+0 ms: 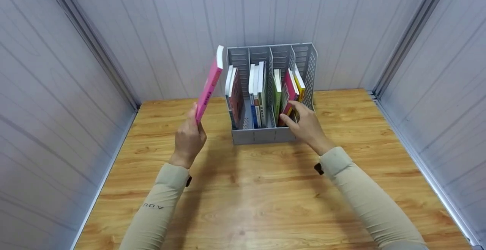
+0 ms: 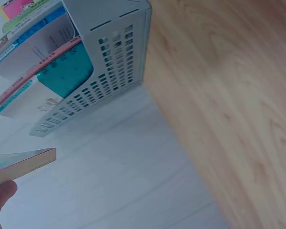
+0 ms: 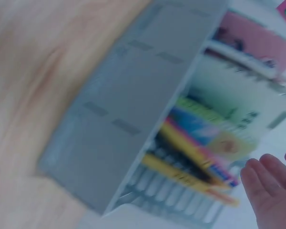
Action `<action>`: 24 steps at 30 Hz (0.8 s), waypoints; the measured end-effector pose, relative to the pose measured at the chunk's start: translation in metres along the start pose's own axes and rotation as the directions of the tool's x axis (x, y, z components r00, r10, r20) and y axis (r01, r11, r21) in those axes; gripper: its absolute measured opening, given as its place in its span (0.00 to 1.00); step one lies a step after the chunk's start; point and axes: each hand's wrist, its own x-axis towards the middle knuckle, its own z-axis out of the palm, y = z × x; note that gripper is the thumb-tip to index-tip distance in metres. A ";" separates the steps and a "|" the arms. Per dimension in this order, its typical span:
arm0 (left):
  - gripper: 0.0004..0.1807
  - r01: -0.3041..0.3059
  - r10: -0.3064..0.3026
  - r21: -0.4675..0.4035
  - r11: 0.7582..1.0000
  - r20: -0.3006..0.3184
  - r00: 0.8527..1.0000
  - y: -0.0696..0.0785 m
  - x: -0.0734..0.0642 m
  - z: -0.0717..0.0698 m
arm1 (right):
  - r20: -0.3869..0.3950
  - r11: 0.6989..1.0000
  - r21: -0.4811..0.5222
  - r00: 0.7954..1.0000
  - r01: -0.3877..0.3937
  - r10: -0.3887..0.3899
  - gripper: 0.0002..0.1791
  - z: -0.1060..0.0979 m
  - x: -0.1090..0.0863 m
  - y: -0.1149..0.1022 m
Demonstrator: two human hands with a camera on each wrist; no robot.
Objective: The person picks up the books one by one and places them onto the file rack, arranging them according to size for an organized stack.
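Note:
My left hand (image 1: 188, 138) grips a thin pink book (image 1: 209, 88) by its lower end, held up in the air left of a grey file organizer (image 1: 262, 135). In the left wrist view the thumb (image 2: 1, 196) lies against the pale page edges of that book (image 2: 26, 168). My right hand (image 1: 306, 126) is at the organizer's right front, fingers spread beside a pink-red book (image 1: 290, 87). Whether the fingertips touch it is hard to tell. The right wrist view shows extended fingers (image 3: 271, 181) with nothing held, a yellow book (image 3: 181, 177) nearby.
The organizer's slots hold several upright books, among them a green book (image 1: 277, 90), a brown-red book (image 1: 236, 98) and white-topped books (image 1: 257, 79). It stands on a wood-grain table (image 1: 243, 197) close to a pale back wall (image 1: 182, 33). Side walls flank the table.

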 end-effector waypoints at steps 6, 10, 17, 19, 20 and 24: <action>0.20 -0.185 0.189 0.076 0.980 -0.059 0.980 0.016 0.011 0.002 | 0.007 0.976 0.216 1.000 0.022 -0.024 0.38 -0.003 -0.003 -0.035; 0.16 -0.300 0.309 0.144 0.943 -0.039 0.950 0.027 0.017 0.002 | 0.063 0.932 0.363 0.997 0.013 -0.039 0.49 -0.006 -0.008 -0.054; 0.18 -0.463 0.471 0.230 0.856 0.021 0.882 0.040 0.018 0.004 | 0.160 0.767 0.638 0.963 0.066 -0.216 0.68 -0.001 -0.020 -0.075; 0.19 -0.489 0.495 0.232 0.841 0.034 0.868 0.042 0.017 0.006 | 0.166 0.713 0.699 0.959 0.050 -0.230 0.68 0.000 -0.024 -0.080; 0.19 -0.501 0.506 0.234 0.833 0.042 0.861 0.044 0.016 0.006 | 0.169 0.688 0.725 0.960 0.032 -0.223 0.68 0.000 -0.027 -0.082; 0.19 -0.538 0.538 0.237 0.809 0.067 0.840 0.049 0.015 0.009 | 0.153 0.634 0.772 0.980 -0.040 -0.124 0.64 0.001 -0.036 -0.089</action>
